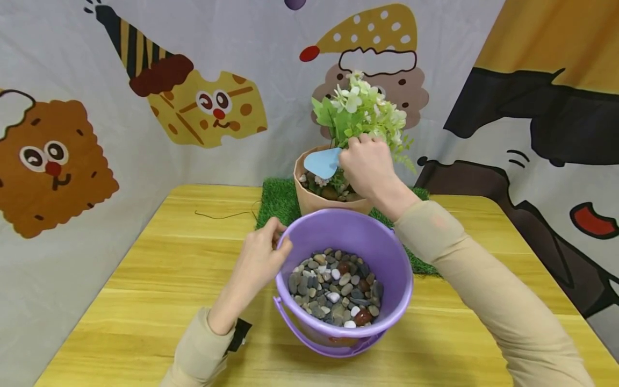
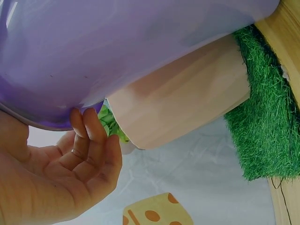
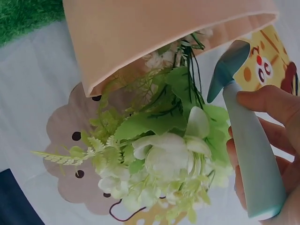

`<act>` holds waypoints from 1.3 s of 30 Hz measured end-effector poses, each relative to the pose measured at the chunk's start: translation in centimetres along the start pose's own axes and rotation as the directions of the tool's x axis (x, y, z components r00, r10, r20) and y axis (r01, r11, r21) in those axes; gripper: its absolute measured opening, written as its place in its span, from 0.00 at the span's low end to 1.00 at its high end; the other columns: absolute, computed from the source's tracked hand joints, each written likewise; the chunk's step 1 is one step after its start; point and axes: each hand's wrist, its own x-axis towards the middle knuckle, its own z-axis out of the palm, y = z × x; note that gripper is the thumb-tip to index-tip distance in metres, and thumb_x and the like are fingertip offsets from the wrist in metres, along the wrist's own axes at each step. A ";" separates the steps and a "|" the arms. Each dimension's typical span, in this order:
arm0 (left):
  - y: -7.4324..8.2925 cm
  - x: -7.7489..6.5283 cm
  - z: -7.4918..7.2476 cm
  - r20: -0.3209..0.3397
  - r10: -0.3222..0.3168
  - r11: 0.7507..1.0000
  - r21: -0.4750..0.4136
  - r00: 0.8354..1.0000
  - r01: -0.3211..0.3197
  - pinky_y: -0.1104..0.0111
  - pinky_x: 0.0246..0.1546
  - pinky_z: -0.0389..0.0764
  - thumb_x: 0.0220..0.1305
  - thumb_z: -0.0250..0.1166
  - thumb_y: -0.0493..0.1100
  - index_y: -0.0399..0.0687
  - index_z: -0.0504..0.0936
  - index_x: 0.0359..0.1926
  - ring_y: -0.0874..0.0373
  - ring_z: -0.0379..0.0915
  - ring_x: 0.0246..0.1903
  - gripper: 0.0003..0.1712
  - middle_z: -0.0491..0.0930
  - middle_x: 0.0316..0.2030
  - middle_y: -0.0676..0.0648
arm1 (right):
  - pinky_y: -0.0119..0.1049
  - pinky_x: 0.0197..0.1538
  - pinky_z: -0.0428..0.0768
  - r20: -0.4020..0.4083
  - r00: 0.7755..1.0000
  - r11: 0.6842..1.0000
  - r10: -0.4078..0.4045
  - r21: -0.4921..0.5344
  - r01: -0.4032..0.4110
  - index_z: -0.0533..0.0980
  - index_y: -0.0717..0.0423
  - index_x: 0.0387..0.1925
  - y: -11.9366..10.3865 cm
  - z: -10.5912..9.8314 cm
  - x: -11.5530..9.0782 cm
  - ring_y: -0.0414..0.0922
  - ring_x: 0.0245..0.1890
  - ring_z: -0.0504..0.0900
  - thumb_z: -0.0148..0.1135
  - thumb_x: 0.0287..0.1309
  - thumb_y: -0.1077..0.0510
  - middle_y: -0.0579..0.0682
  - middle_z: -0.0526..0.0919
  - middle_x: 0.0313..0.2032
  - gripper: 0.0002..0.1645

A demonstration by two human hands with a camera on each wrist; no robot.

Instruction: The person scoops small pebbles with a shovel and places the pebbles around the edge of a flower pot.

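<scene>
My left hand [image 1: 258, 255] grips the rim of a purple bucket [image 1: 333, 231], with fingertips against its outer wall in the left wrist view. Grey, white and reddish-brown pebbles [image 1: 333, 295] lie at the bottom of the bucket, and its handle hangs down on the near side. Beyond it, my right hand [image 1: 368, 166] holds a light blue trowel [image 1: 322, 163] by its thick handle [image 3: 253, 154]. The blade is tilted over the opening of a peach-coloured flowerpot [image 1: 309, 201]. White and green flowers [image 1: 362, 110] rise from the pot, where stones [image 1: 331, 192] show inside.
Under the flowerpot is a green artificial-grass mat [image 1: 278, 199]. A thin dark wire [image 1: 222, 215] trails left of the mat on the wooden table [image 1: 159, 269]. Behind the table hangs a cloth [image 1: 280, 54] printed with cartoon figures.
</scene>
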 end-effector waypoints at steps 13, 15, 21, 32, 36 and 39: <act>0.1 0.0 -0.1 0.000 0.001 1.000 -0.004 1.000 -0.001 0.74 0.17 0.75 0.58 0.58 0.37 0.41 0.76 0.39 0.60 0.71 0.20 0.08 0.79 0.26 0.46 | 0.39 0.20 0.67 -0.362 0.932 0.994 0.023 0.112 0.019 0.77 0.57 0.16 1.7 -0.6 -5.0 0.51 0.21 0.73 0.56 0.41 0.69 0.53 0.75 0.19 0.07; 0.1 0.0 -0.1 0.003 -0.004 1.000 -0.006 1.000 0.004 0.75 0.16 0.74 0.58 0.58 0.37 0.41 0.76 0.39 0.60 0.71 0.20 0.08 0.79 0.26 0.45 | 0.38 0.19 0.65 -0.403 0.915 0.993 0.004 0.106 0.043 0.78 0.57 0.16 1.9 -1.0 -6.0 0.51 0.21 0.73 0.57 0.41 0.69 0.53 0.76 0.18 0.07; 0.1 -0.1 -0.1 0.008 -0.010 1.000 -0.008 1.000 0.010 0.75 0.16 0.74 0.58 0.58 0.37 0.41 0.76 0.39 0.59 0.72 0.20 0.08 0.79 0.26 0.45 | 0.36 0.19 0.66 -0.495 0.866 0.989 -0.075 0.072 0.127 0.78 0.59 0.18 2.1 -2.4 -8.8 0.50 0.21 0.73 0.59 0.40 0.69 0.54 0.78 0.19 0.05; 0.2 0.0 -0.1 0.008 -0.005 1.000 0.001 1.000 0.005 0.74 0.16 0.75 0.57 0.58 0.37 0.41 0.76 0.39 0.59 0.72 0.20 0.08 0.79 0.25 0.46 | 0.35 0.21 0.67 -0.384 0.890 0.961 -0.247 0.023 0.276 0.76 0.58 0.18 0.7 -2.6 -12.2 0.49 0.23 0.74 0.66 0.34 0.66 0.51 0.78 0.21 0.06; 0.2 -0.1 -0.1 0.008 -0.002 1.000 -0.006 1.000 0.002 0.75 0.16 0.74 0.57 0.58 0.37 0.41 0.76 0.39 0.60 0.72 0.20 0.07 0.79 0.25 0.46 | 0.35 0.21 0.68 -0.305 0.904 0.951 -0.299 -0.015 0.309 0.76 0.56 0.17 -0.1 -1.7 -12.5 0.47 0.22 0.72 0.68 0.39 0.62 0.49 0.76 0.20 0.07; 0.2 -0.1 -0.1 0.008 0.002 1.000 -0.009 1.000 -0.002 0.75 0.15 0.74 0.57 0.58 0.37 0.41 0.76 0.39 0.60 0.71 0.20 0.07 0.79 0.25 0.46 | 0.34 0.22 0.68 -0.243 0.908 0.939 -0.341 -0.043 0.342 0.76 0.54 0.17 -0.8 -1.2 -12.5 0.46 0.22 0.71 0.69 0.40 0.60 0.48 0.75 0.20 0.09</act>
